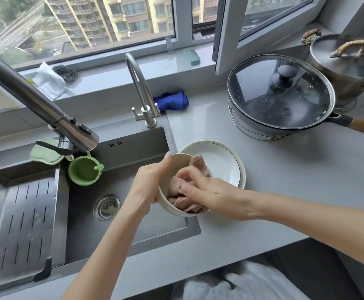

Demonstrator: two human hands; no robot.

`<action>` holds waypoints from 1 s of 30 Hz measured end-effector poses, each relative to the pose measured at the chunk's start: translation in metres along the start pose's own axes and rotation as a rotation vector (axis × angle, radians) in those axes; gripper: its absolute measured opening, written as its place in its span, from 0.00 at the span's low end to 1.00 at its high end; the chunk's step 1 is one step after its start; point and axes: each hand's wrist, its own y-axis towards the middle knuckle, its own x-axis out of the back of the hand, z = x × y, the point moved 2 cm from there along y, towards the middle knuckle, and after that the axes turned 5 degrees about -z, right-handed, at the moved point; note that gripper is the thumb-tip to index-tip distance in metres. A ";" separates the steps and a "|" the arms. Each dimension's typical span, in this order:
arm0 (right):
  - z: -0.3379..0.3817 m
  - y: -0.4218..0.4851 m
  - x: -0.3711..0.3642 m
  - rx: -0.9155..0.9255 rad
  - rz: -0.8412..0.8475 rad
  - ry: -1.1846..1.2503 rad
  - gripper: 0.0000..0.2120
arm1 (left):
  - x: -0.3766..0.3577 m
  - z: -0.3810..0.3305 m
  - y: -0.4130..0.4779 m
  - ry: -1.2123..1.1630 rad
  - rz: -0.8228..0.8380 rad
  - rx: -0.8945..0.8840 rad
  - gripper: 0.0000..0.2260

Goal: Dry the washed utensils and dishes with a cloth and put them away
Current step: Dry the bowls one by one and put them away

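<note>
A cream bowl [164, 191] is held tilted above the sink's right edge. My left hand [148, 182] grips its left rim, thumb over the top. Inside the bowl lies a pinkish-brown cloth [177, 187], and my right hand [200, 189] presses and pinches it against the bowl's inner wall. Just behind the bowl, a white plate [224, 161] with a dark rim line rests on the grey counter [285, 169].
The steel sink [133, 152] has a drain tray [21, 224] at left, a green strainer cup [84, 169], a pull-out faucet [47, 111] and a thin tap [142, 89]. A lidded pan [280, 94], a steel pot [345, 61] and a blue cloth [172, 100] stand behind.
</note>
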 end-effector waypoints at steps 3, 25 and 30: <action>0.004 0.003 -0.002 0.036 -0.087 0.328 0.16 | -0.001 -0.006 -0.001 0.007 -0.032 -0.120 0.22; -0.004 0.010 0.068 0.431 -0.749 -0.497 0.13 | 0.027 -0.003 0.013 -0.212 -0.003 0.060 0.19; -0.004 -0.026 0.067 0.005 -0.896 0.589 0.12 | 0.016 0.001 0.001 -0.381 -0.214 -0.025 0.14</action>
